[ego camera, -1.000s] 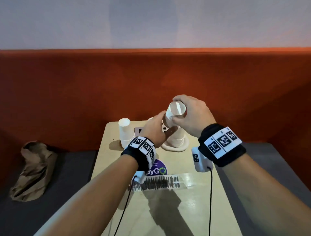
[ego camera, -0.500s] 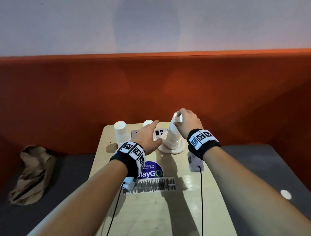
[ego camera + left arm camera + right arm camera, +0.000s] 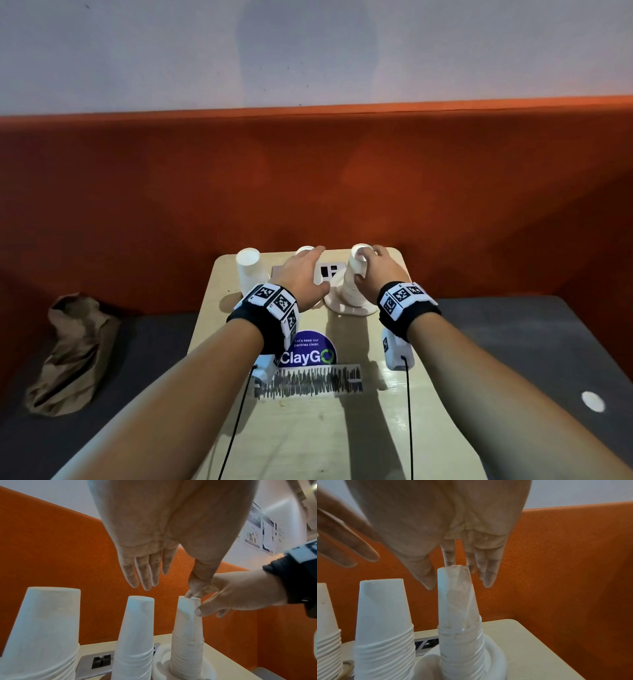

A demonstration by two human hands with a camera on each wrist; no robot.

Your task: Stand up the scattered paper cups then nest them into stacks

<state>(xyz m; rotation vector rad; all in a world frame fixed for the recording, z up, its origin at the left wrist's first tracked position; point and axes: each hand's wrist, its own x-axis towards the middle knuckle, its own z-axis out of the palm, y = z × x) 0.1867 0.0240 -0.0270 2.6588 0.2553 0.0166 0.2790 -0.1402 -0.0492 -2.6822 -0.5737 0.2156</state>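
1. Cups first: three upside-down nested stacks stand on the table, all at its far end, against the orange backrest.
2. Landmark is the wall-socket plate set into the tabletop. Left stack is left of the socket, middle stack sits at its far edge, and right stack stands just right of it, on a white plate.
3. Right hand is at the top of the right stack. In the left wrist view the thumb and fingertips touch the top cup near its upturned base, fingers bent around it; the right wrist view shows thumb on one side and fingers on the other. Light grip, not a full wrap.
4. Left hand hangs over the socket, flat and palm down, fingers straight and together, holding nothing. Its fingertips reach toward the middle stack, but the left wrist view shows a gap above that stack's top.
5. Other stuff: a round purple ClayGo sticker on the near side of the socket, with a scribbled strip just nearer than that. A crumpled brown bag lies on the grey seat well left of the socket, and a small white disc on the seat far right.
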